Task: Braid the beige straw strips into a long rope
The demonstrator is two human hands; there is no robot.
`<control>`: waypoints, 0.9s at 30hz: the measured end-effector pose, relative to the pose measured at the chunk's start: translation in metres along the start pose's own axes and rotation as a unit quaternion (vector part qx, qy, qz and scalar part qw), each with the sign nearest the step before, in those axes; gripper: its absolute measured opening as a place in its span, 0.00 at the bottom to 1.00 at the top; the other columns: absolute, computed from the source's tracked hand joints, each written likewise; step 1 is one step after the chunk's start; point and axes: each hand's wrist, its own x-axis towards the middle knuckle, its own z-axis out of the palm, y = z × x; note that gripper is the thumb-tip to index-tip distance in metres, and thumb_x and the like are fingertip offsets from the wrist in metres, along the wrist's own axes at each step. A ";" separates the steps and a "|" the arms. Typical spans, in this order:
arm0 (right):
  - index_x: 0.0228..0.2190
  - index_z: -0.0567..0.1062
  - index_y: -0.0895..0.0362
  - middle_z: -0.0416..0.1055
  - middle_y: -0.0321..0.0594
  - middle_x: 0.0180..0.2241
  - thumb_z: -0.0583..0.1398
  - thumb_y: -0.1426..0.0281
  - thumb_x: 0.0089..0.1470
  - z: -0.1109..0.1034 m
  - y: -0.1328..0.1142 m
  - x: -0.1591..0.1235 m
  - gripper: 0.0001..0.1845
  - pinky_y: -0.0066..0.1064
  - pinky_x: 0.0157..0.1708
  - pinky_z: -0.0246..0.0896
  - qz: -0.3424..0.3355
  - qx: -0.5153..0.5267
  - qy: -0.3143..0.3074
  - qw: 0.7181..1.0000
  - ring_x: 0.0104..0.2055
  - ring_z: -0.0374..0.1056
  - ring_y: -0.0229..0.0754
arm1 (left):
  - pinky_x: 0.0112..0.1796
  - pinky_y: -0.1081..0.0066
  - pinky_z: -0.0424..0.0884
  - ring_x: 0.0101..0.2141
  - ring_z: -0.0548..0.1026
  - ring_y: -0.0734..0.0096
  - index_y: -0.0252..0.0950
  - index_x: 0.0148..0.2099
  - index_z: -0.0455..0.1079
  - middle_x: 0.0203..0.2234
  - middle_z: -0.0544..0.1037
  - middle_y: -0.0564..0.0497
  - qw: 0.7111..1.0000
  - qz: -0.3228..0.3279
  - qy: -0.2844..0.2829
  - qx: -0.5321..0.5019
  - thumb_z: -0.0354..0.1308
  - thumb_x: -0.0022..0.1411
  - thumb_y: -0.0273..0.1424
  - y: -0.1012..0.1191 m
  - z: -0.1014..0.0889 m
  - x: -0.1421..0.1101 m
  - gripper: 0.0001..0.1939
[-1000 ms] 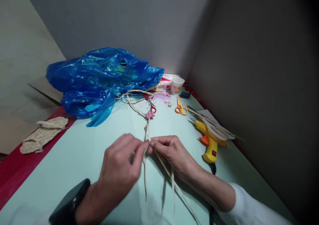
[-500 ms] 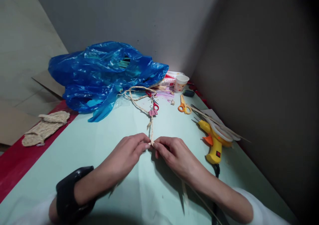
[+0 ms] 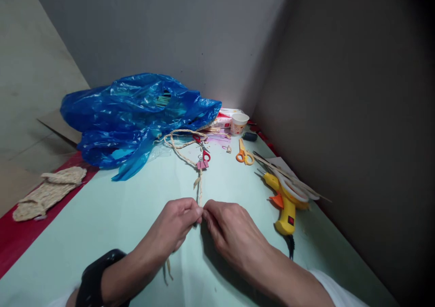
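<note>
A pale braided straw cord (image 3: 200,187) runs down the table toward me, and its near end lies between my fingertips. My left hand (image 3: 180,221) pinches the cord's end between thumb and forefinger. My right hand (image 3: 231,230) is closed in a pinch at the same spot, touching the left fingertips; the strands inside it are mostly hidden. Loose straw ends (image 3: 169,269) hang below my left hand. Farther up, a pink binder clip (image 3: 202,165) grips the cord, beside small red-handled scissors (image 3: 205,155).
A large blue plastic bag (image 3: 136,121) fills the back left. Woven straw slipper (image 3: 50,192) lies at the left edge. On the right are orange-handled scissors (image 3: 244,156), a yellow glue gun (image 3: 285,211) and straw strips. A paper cup (image 3: 239,124) stands at the back.
Both hands have drawn together at the cord's end, the right turning over more. The loose strands under my right forearm no longer show. The whole view has shifted slightly.
</note>
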 end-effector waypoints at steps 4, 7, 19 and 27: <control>0.27 0.69 0.56 0.69 0.38 0.27 0.56 0.80 0.48 0.001 0.000 -0.005 0.07 0.32 0.23 0.37 -0.068 -0.129 0.079 0.986 0.23 0.56 0.37 | 0.15 0.75 0.38 0.11 0.44 0.83 0.37 0.25 0.62 0.09 0.51 0.65 1.000 0.005 0.022 0.021 0.53 0.55 0.36 0.002 -0.001 0.001 0.10; 0.25 0.69 0.57 0.67 0.39 0.24 0.58 0.82 0.42 0.004 -0.002 -0.009 0.08 0.32 0.21 0.35 -0.146 -0.210 0.189 0.948 0.23 0.60 0.40 | 0.16 0.76 0.40 0.13 0.47 0.84 0.35 0.24 0.64 0.10 0.53 0.63 0.997 0.025 0.050 0.053 0.54 0.54 0.33 0.002 0.001 0.001 0.09; 0.35 0.71 0.64 0.67 0.42 0.24 0.49 0.82 0.53 0.037 -0.013 -0.015 0.12 0.33 0.18 0.51 -0.248 -0.252 0.289 0.890 0.22 0.61 0.43 | 0.18 0.76 0.36 0.18 0.39 0.82 0.36 0.25 0.58 0.16 0.46 0.64 0.992 -0.009 -0.041 -0.121 0.57 0.58 0.39 -0.002 -0.007 -0.005 0.16; 0.34 0.74 0.59 0.72 0.41 0.29 0.53 0.68 0.59 -0.009 -0.007 -0.011 0.11 0.30 0.30 0.56 -0.120 0.032 0.142 0.982 0.30 0.65 0.39 | 0.18 0.75 0.39 0.16 0.43 0.82 0.34 0.29 0.65 0.14 0.49 0.64 0.999 0.008 -0.001 -0.045 0.54 0.59 0.37 -0.002 -0.005 -0.007 0.11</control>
